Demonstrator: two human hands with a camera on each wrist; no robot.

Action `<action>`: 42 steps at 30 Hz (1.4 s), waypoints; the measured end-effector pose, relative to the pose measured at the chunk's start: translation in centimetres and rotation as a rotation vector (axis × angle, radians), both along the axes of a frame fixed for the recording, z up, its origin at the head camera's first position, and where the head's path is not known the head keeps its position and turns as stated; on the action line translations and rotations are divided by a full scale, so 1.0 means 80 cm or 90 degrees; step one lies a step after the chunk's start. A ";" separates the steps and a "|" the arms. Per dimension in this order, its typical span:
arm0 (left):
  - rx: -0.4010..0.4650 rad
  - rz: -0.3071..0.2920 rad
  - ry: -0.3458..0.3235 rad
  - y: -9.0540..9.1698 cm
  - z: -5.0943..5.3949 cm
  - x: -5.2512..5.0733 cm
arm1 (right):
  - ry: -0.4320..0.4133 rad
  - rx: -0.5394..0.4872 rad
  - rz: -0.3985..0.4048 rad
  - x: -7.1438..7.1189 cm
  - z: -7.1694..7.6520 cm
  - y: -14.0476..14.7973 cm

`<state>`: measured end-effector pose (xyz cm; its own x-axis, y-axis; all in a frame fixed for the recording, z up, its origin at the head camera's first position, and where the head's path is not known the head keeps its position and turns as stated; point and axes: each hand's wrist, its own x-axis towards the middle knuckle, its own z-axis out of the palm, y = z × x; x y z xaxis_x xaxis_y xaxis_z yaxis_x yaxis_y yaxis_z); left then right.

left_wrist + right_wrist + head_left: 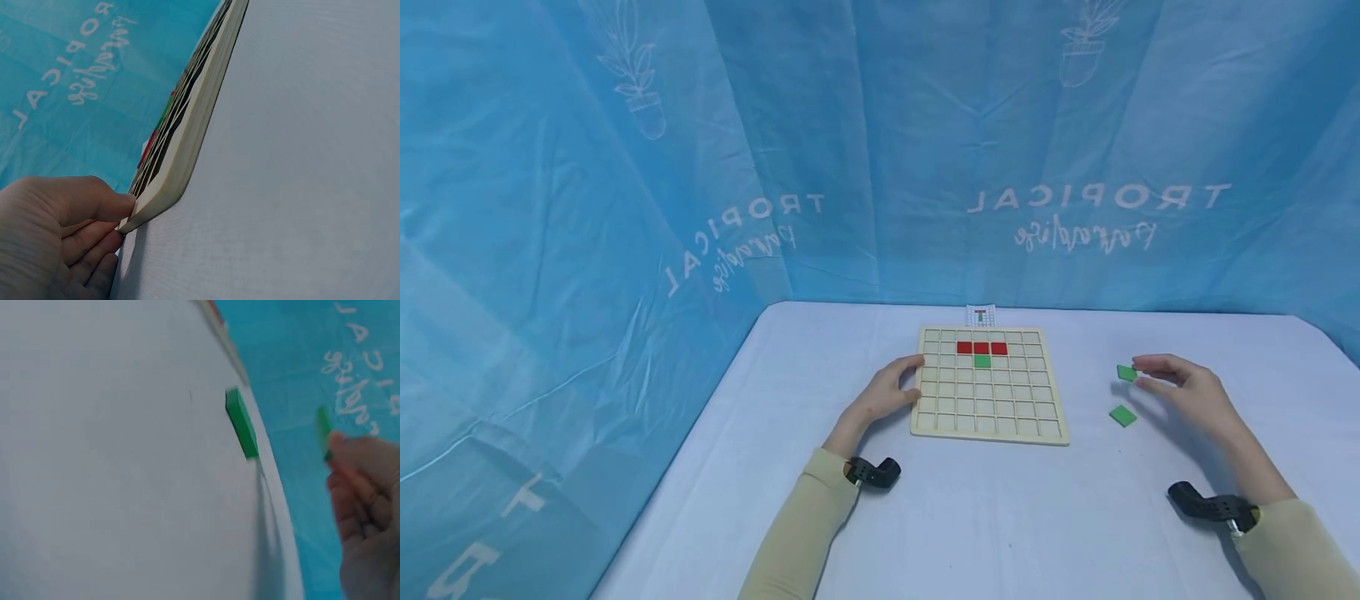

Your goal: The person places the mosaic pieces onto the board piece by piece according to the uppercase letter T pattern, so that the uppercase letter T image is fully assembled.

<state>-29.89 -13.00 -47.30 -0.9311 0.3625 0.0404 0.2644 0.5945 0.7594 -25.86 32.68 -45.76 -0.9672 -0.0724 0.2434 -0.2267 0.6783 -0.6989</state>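
Note:
In the head view a pale grid board lies flat, with a row of red tiles and one green tile in its upper cells. My left hand touches the board's left edge, thumb and forefinger spread apart along it. The left wrist view shows its thumb against a corner of the board. My right hand, right of the board, pinches a green tile by one side, above the cloth. Another green tile lies on the cloth nearby, also visible in the right wrist view.
A small printed card with a red and green pattern lies just beyond the board's far edge. White cloth covers the table. Blue printed curtains hang behind it and on the left. Each wrist wears a black camera band.

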 end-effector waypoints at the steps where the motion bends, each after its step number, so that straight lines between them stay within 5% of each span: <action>1: -0.001 0.000 -0.001 0.000 0.000 0.000 | -0.003 -0.009 -0.001 -0.002 0.008 0.000; 5: -0.001 0.003 -0.003 0.000 0.001 0.000 | 0.000 -0.022 -0.002 -0.011 0.035 -0.009; 10: -0.003 0.001 -0.001 0.001 0.000 -0.001 | -0.011 -0.042 -0.001 -0.026 0.046 -0.035; 13: -0.002 -0.001 -0.002 0.001 -0.001 -0.001 | -0.011 -0.073 0.013 -0.039 0.038 -0.054; 20: 0.001 0.000 -0.005 0.001 -0.001 -0.001 | 0.035 -0.094 0.058 -0.108 -0.029 -0.080; 22: 0.002 0.002 -0.004 0.002 0.000 -0.001 | 0.034 -0.110 0.077 -0.116 -0.035 -0.096; 33: 0.010 -0.004 0.003 0.002 0.002 0.000 | -0.042 -0.176 0.154 -0.068 0.036 -0.200; 42: 0.009 -0.007 0.002 0.000 0.001 -0.001 | -0.053 -0.192 0.169 -0.072 0.020 -0.219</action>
<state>-29.97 -12.99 -47.21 -0.9270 0.3718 0.0481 0.2727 0.5805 0.7672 -31.59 15.20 -44.17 -0.9419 -0.2589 0.2140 -0.3006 0.3655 -0.8809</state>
